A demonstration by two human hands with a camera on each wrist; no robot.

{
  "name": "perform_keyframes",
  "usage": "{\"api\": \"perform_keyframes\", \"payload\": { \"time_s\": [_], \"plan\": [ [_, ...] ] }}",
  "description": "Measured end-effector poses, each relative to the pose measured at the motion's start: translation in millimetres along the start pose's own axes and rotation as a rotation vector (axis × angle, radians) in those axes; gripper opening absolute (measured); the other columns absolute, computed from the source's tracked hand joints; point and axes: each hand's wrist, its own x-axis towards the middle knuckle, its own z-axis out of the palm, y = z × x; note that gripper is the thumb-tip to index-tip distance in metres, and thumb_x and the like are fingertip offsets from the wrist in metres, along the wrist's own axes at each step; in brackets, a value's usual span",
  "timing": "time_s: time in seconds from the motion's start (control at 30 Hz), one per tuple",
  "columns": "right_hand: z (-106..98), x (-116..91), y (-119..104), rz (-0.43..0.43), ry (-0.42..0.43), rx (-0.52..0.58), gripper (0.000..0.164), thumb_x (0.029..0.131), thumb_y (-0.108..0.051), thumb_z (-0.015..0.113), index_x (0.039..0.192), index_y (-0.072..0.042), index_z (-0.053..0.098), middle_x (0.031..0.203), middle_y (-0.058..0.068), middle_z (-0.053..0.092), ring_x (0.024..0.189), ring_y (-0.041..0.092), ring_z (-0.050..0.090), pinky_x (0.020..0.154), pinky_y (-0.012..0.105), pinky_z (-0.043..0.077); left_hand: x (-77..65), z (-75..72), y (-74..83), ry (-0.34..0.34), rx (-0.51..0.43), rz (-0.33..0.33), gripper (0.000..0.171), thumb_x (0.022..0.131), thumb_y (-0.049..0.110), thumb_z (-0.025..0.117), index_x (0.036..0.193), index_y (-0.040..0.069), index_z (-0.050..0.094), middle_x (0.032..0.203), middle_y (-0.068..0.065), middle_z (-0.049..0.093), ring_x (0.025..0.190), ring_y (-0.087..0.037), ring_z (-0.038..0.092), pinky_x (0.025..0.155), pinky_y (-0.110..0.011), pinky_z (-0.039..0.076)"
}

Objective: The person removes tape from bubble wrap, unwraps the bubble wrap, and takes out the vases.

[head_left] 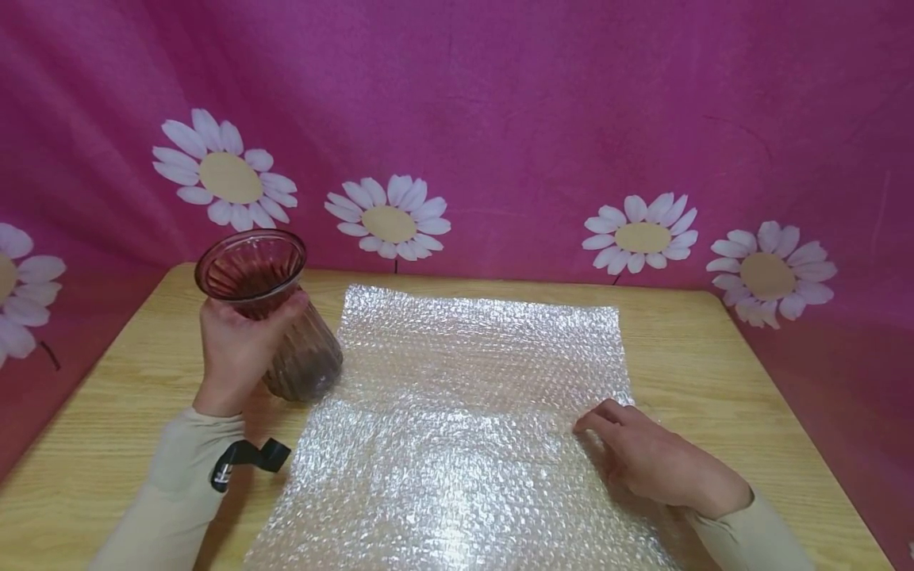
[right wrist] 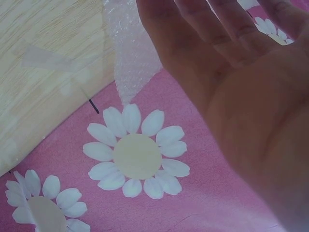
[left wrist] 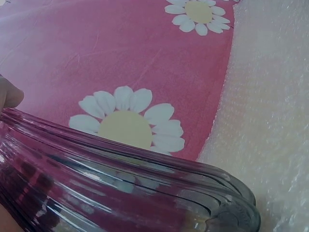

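My left hand [head_left: 239, 349] grips a ribbed glass vase [head_left: 303, 353] around its neck, just under the flared reddish rim. The vase leans, its rim toward the upper left and its greyish base close to the left edge of a sheet of bubble wrap [head_left: 464, 381]. In the left wrist view, the vase's clear ribbed side [left wrist: 120, 179] fills the lower part, with a fingertip at its neck. My right hand [head_left: 646, 452] hovers at the sheet's right edge with its fingers loosely bent. The right wrist view shows its palm [right wrist: 241, 92] and fairly straight fingers, nothing held.
The bubble wrap lies across the middle of a light wooden table [head_left: 714, 373] and runs out of view at the front. Behind and beside the table hangs a pink cloth [head_left: 514, 135] printed with white daisies. A black strap [head_left: 246, 458] is around the left sleeve.
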Motion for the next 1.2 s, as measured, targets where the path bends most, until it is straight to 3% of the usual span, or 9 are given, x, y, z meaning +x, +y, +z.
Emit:
{"api": "perform_keyframes", "payload": {
  "time_s": [0.37,0.6,0.77,1.2],
  "plan": [
    [0,0,0,0.011,-0.011,0.007,0.058,0.082,0.005,0.077,0.129,-0.024,0.060,0.129,0.001,0.057,0.103,0.013,0.051,0.085,0.033,0.060,3.1,-1.8,-4.2,0.012,0.014,-0.015,0.045,0.082,0.002,0.084,0.124,0.009,0.068,0.096,0.024,0.071,0.088,0.001,0.067,0.082,-0.012,0.054],
    [-1,0,-1,0.028,-0.026,0.019,0.056,0.083,0.002,0.076,0.130,-0.026,0.060,0.131,0.001,0.057,0.109,0.015,0.052,0.093,0.041,0.062,4.7,-2.7,-7.8,0.028,0.012,-0.036,0.044,0.081,0.003,0.084,0.122,0.009,0.069,0.094,0.024,0.072,0.088,0.002,0.067,0.082,-0.012,0.053],
    [-1,0,-2,0.030,-0.025,0.015,0.056,0.083,0.002,0.076,0.129,-0.025,0.060,0.131,0.001,0.057,0.108,0.015,0.053,0.092,0.040,0.062,5.2,-4.2,-10.4,0.025,0.033,-0.042,0.049,0.082,0.005,0.085,0.127,0.010,0.066,0.099,0.024,0.071,0.093,0.002,0.067,0.086,-0.011,0.052],
    [-1,0,-1,0.018,-0.020,0.017,0.057,0.083,0.003,0.077,0.129,-0.026,0.060,0.130,0.001,0.058,0.107,0.015,0.052,0.091,0.039,0.061,7.7,-4.6,-15.6,0.049,0.028,-0.074,0.044,0.081,0.005,0.085,0.122,0.012,0.068,0.096,0.024,0.071,0.088,0.002,0.066,0.082,-0.011,0.052]
  ]
}}
